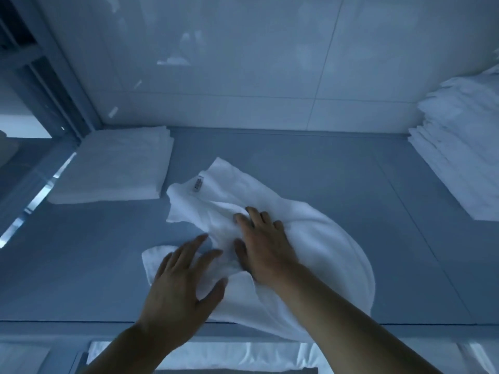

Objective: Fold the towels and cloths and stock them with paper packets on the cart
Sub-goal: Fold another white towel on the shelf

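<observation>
Rumpled towel [310, 238] (overhanging counter edge [81, 323])

Bare forearms [337, 319], no sleeves

I see a white towel [310, 238] of soft, matt terry cloth, rumpled and creased, with a small woven label [198, 184] sewn near one corner. It lies on a smooth, matt grey-blue table [324, 168]. The folded towels [113, 166] at far left and the tall stack [459, 147] at right look like the same napped white cloth. Behind them, the wall [243, 63] is glossy tile, smooth enough to throw pale reflections.
</observation>
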